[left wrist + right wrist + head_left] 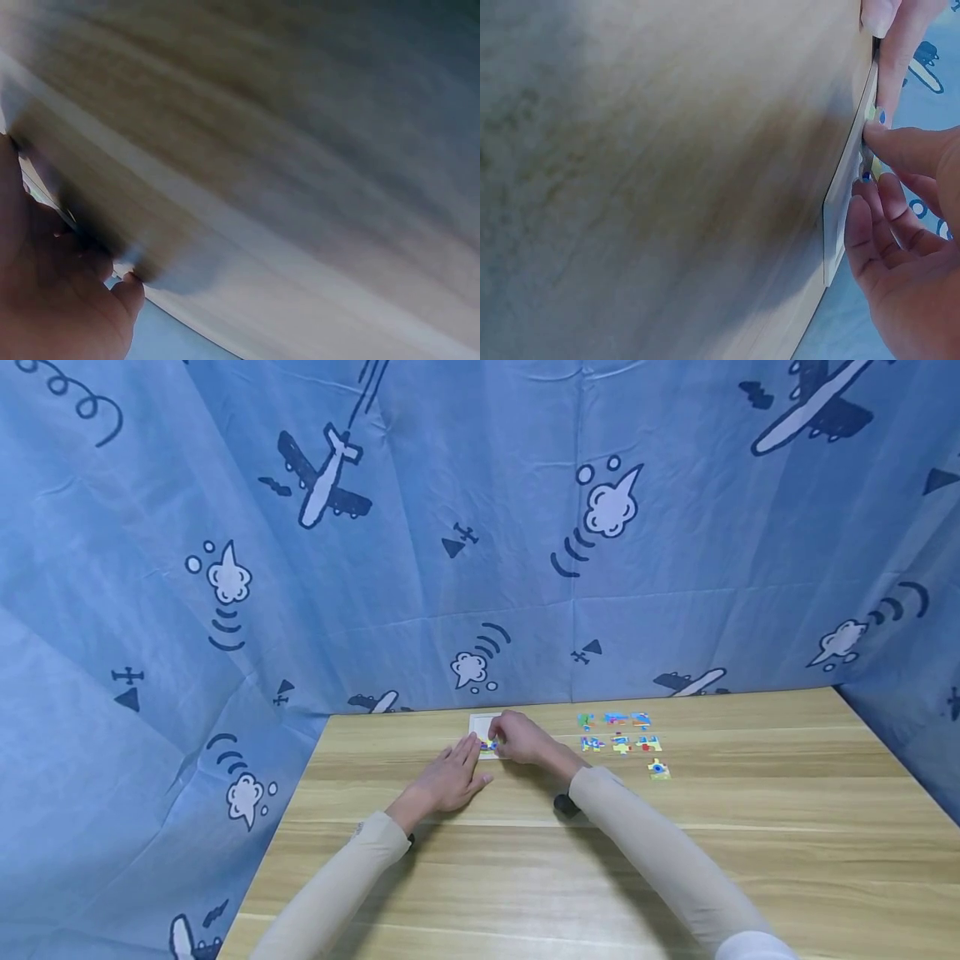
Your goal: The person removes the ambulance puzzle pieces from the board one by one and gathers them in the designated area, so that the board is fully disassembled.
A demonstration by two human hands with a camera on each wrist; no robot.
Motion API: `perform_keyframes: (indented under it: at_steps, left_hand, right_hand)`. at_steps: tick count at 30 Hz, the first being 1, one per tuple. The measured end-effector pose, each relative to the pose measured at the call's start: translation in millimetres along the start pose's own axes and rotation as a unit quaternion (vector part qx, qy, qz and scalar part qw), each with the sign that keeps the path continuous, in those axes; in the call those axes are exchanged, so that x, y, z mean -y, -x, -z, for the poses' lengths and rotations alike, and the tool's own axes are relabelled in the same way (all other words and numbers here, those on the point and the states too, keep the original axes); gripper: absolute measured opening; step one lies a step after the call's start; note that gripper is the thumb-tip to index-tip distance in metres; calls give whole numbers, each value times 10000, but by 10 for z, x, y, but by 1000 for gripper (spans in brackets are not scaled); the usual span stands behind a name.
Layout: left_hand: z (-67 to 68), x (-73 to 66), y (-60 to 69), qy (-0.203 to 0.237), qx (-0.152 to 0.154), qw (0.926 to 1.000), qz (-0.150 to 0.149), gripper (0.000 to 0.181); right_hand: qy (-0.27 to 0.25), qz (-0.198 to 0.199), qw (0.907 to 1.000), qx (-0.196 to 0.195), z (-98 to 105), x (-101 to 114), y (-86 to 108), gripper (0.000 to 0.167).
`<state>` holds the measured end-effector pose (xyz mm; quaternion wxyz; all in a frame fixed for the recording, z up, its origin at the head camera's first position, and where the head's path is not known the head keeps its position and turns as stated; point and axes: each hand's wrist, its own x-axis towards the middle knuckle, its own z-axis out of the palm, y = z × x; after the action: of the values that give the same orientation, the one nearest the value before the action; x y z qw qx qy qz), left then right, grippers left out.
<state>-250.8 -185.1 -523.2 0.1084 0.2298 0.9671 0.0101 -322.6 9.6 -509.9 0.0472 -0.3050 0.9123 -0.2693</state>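
Observation:
A small white puzzle tray [474, 722] lies on the table near the curtain, with colourful jigsaw pieces [487, 746] at its lower part. My left hand [447, 775] rests with straight fingers at the tray's left side, fingertips touching its edge. In the left wrist view only part of the left hand [64, 307] shows, its fingertips hard to see. Over the tray's right side, my right hand [522, 739] pinches a jigsaw piece [867, 166] between thumb and fingers, as the right wrist view shows. The right hand [915, 262] partly hides the tray.
Several loose jigsaw pieces [617, 719] lie in rows right of the tray, with one piece [658, 768] nearer the front. The wooden table [480, 877] ends at a blue airplane-print curtain [517, 635]. A dark object [566, 805] shows beside the right forearm.

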Motion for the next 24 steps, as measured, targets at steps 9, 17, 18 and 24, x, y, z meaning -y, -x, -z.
perform_keyframes:
  at_steps: [9, 17, 18, 24]
  left_hand:
    - [22, -11, 16, -5, -67, 10000, -39, 77]
    - [20, -7, 6, -23, -60, 10000, 9, 77]
    - [13, -3, 1, -17, -50, 10000, 18, 77]
    - [-12, 5, -9, -26, -25, 10000, 47, 78]
  right_hand:
    - [33, 159, 9995, -280, -2, -7, 54, 23]
    - [-568, -109, 9976, -378, 69, -3, 116, 16]
    - [-636, -154, 9970, -414, 86, -3, 130, 15]
    - [-1288, -481, 9894, -465, 248, -5, 197, 16]
